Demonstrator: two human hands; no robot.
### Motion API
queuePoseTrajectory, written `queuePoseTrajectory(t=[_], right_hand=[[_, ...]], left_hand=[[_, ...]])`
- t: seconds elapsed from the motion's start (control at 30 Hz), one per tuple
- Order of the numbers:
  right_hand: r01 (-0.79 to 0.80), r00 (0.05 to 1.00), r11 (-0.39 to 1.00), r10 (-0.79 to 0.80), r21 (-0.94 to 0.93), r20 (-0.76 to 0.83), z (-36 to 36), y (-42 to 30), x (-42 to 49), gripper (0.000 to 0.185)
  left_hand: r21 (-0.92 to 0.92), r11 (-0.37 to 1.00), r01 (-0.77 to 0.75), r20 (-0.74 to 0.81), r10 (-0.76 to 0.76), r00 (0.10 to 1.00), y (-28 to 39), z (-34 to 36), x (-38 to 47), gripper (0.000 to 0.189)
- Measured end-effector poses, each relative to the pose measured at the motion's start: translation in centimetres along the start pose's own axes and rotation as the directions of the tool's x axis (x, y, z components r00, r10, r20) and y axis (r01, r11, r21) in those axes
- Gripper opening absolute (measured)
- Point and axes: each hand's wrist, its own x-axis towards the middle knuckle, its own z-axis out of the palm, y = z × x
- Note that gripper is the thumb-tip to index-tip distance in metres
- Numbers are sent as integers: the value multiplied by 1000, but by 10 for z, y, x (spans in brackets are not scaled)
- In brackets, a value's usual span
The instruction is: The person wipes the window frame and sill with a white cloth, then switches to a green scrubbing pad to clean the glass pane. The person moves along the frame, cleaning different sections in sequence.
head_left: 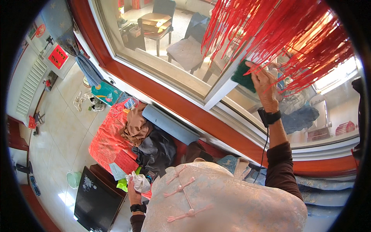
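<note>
My right hand presses a dark green scouring pad to the white frame between the window panes. Strands of a red string curtain hang around that hand and partly cover its fingers. Low on the left, my left hand grips a crumpled white cloth. The window glass spreads across the upper view, with a brown wooden sill below it. A black band with a cable sits on my right wrist.
Beneath the sill are a red patterned cover, brown cloth, dark clothing and a rolled blue-grey mat. A black-topped table and a pale green bucket stand at lower left. A blue curtain hangs at left.
</note>
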Motion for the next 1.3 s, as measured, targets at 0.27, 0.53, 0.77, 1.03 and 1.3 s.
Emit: queuePoseTrajectory(t=[0.27,0.53,0.77,1.03,1.3], right_hand=[[116,990,981,-127,-154,-63,15,15,-11,16],[84,980,984,-53,-156,194,16,3,-20,31],[319,931,890,-229,-327,286,16,3,-15,24],[165,985,868,-120,-468,124,10,-9,-9,24],[-135,984,991,135,6,-118,12,-7,-13,20]], left_hand=[[-19,996,-83,181,85,980,-5,-8,2,37],[-14,998,-59,184,61,981,21,7,1,35],[-29,996,-84,162,88,983,29,24,4,36],[241,898,-369,287,297,911,33,46,-7,36],[32,991,-128,185,120,975,45,55,-10,37]])
